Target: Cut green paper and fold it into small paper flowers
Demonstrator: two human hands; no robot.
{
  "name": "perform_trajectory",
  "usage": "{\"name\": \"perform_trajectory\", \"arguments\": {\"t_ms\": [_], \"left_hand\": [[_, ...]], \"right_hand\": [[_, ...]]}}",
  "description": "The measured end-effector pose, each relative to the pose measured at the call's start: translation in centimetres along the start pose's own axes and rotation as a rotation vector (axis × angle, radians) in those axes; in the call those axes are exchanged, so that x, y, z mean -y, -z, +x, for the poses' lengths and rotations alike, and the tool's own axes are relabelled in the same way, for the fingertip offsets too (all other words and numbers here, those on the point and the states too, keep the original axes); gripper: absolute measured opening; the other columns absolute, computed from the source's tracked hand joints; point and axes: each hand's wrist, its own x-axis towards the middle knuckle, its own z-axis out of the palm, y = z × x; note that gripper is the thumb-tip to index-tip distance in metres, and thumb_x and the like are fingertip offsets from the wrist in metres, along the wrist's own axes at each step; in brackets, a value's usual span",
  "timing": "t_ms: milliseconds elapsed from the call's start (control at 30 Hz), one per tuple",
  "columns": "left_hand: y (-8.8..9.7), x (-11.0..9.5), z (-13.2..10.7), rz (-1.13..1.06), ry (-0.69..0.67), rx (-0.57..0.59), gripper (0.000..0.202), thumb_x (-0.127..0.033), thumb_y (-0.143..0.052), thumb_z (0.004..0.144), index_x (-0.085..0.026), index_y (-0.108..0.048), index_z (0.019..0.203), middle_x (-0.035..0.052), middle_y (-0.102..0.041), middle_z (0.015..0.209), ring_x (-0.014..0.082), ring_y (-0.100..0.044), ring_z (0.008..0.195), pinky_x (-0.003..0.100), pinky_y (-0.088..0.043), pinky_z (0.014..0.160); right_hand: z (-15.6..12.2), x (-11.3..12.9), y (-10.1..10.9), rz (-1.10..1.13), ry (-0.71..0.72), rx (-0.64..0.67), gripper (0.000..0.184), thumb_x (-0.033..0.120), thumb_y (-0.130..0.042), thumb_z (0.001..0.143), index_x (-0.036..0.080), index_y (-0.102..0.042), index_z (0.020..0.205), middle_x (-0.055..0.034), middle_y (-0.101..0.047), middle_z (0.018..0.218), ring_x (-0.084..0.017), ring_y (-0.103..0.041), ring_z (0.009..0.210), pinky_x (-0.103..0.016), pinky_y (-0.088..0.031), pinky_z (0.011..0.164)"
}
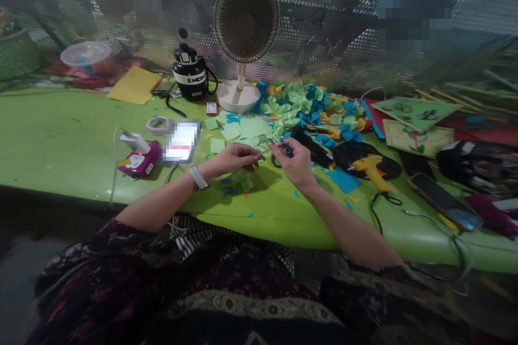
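My left hand hovers over the green table, fingers pinched together at the tips on something too small to make out. My right hand is closed round a small blue piece, maybe folded paper or a scissor handle; I cannot tell which. A folded green paper shape lies on the table just below my left hand. Light green paper squares are spread beyond both hands. A watch sits on my left wrist.
A white desk fan stands at the back, beside a black jug. A heap of folded green, blue and yellow paper pieces, a yellow glue gun, two phones, a tape roll and a pink device surround the hands.
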Motion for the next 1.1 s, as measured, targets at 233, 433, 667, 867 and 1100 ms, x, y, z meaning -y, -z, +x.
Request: {"name": "perform_trajectory", "arguments": {"t_ms": [233, 433, 667, 867, 1100], "left_hand": [[0.0, 0.25, -0.14, -0.153, 0.052, -0.015, 0.024, -0.03, -0.072, 0.086, -0.011, -0.071, 0.1, 0.0092, -0.075, 0.091, 0.0118, -0.07, 0.073, 0.027, -0.059, 0.071], [0.0, 0.17, -0.14, -0.179, 0.081, -0.02, 0.02, -0.027, -0.068, 0.089, -0.01, -0.069, 0.099, 0.0095, -0.075, 0.089, 0.0114, -0.07, 0.071, 0.024, -0.059, 0.067], [0.17, -0.08, -0.19, -0.208, 0.036, -0.165, 0.018, -0.027, -0.068, 0.089, -0.011, -0.069, 0.097, 0.0068, -0.073, 0.087, 0.01, -0.069, 0.071, 0.022, -0.058, 0.065], [0.18, -0.12, -0.23, -0.21, 0.03, -0.162, 0.018, -0.026, -0.07, 0.086, -0.011, -0.069, 0.097, 0.0057, -0.073, 0.085, 0.0101, -0.069, 0.072, 0.021, -0.057, 0.065], [0.07, -0.01, -0.33, -0.195, -0.005, -0.177, 0.025, -0.032, -0.076, 0.081, -0.012, -0.073, 0.094, 0.0052, -0.074, 0.08, 0.0113, -0.07, 0.071, 0.022, -0.058, 0.066]], "right_hand": [[0.41, 0.07, 0.24, 0.0, -0.01, -0.053, 0.044, 0.062, -0.069, 0.073, 0.021, -0.055, 0.072, -0.0002, -0.056, 0.067, -0.013, -0.045, 0.06, -0.028, -0.04, 0.058], [0.2, 0.11, 0.38, 0.024, -0.006, -0.035, 0.044, 0.063, -0.067, 0.076, 0.021, -0.055, 0.08, 0.0005, -0.055, 0.07, -0.013, -0.045, 0.061, -0.028, -0.039, 0.059], [-0.51, 0.25, 0.44, -0.23, 0.089, 0.219, 0.04, 0.057, -0.046, 0.093, 0.023, -0.052, 0.074, 0.0009, -0.051, 0.06, -0.015, -0.045, 0.057, -0.029, -0.032, 0.058], [-0.26, -0.48, 0.16, -0.309, 0.118, 0.295, 0.037, 0.052, -0.044, 0.094, 0.023, -0.049, 0.071, 0.0001, -0.051, 0.06, -0.015, -0.043, 0.056, -0.029, -0.03, 0.057], [-0.36, -0.13, 0.38, -0.27, 0.132, 0.34, 0.037, 0.049, -0.042, 0.094, 0.023, -0.045, 0.069, 0.0011, -0.047, 0.06, -0.015, -0.042, 0.057, -0.029, -0.03, 0.058]]}}
